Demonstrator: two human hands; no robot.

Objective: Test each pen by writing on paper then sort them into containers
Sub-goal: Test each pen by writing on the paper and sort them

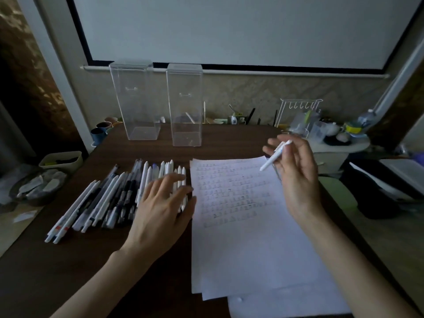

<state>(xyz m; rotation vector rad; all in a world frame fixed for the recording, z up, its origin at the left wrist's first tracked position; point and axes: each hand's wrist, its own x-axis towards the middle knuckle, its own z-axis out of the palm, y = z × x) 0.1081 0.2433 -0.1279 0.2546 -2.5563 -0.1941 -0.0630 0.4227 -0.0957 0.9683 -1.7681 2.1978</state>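
A row of many pens (110,196), white and dark, lies on the dark wooden table to the left of a stack of white paper (241,237) covered with rows of small test marks. My left hand (163,210) rests flat, fingers spread, on the right end of the pen row. My right hand (296,171) is raised over the paper's top right corner and holds a white pen (274,157) with its tip pointing down-left. Two tall clear plastic containers stand at the table's far edge, the left container (137,99) and the right container (184,104), both looking empty.
Small cups (101,131) stand at the far left corner. A white wire rack (298,115), bottles and clutter fill a side shelf at the right. A tray and a bowl of stones (39,187) sit left of the table. A projection screen hangs behind.
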